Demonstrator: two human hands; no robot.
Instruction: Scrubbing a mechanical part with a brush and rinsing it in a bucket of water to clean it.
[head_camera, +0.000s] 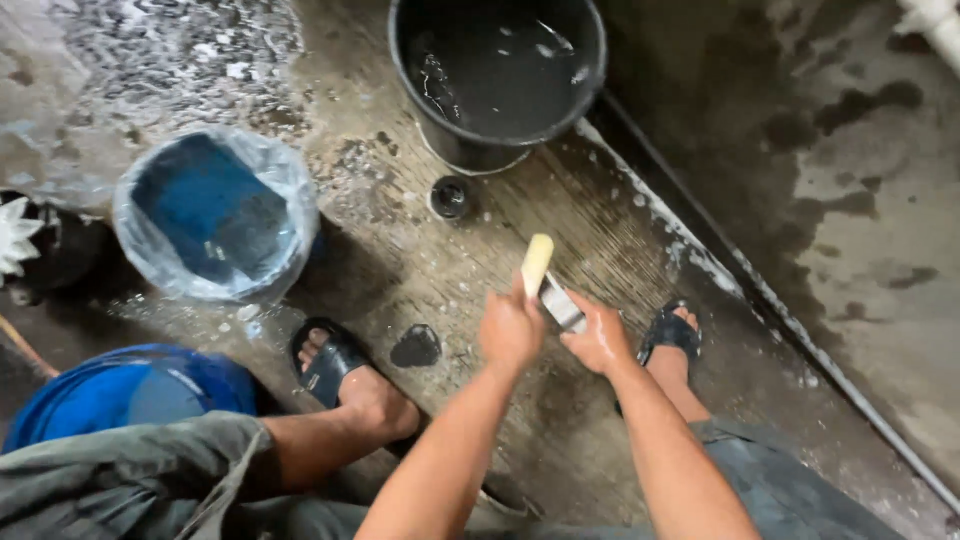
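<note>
My left hand (510, 328) grips a paintbrush (537, 262) by its pale yellow wooden handle, which sticks up past my fingers. My right hand (600, 338) closes on the brush's metal band and bristle end (562, 305); the bristles are hidden under my wet fingers. Both hands hover low over the wet concrete floor (560, 220), between my two feet in black sandals (330, 362) (670, 332). A black bucket (497, 75) holding dark water stands just ahead of my hands.
A blue bucket lined with a clear plastic bag (215, 215) sits at the left. A blue rounded container (125, 390) lies beside my left knee. A small black round cap (450, 197) and a dark flat piece (416, 346) rest on the floor. A stained wall (850, 200) rises on the right.
</note>
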